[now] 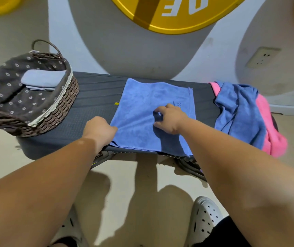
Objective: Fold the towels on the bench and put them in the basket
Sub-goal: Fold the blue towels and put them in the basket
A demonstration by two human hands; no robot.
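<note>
While left hand (100,129) and right hand (169,118) grip blue towel (142,97), folded towels (42,78) in basket (60,111).

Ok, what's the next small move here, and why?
Probably carry the left edge over to the right: the left hand grips the blue towel at its left edge, the right hand rests on its middle, and it lies flat on the bench.

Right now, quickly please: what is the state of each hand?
Left hand: closed, fingers curled round the left edge of the blue towel.
Right hand: closed, pinching the same towel near its middle.
</note>
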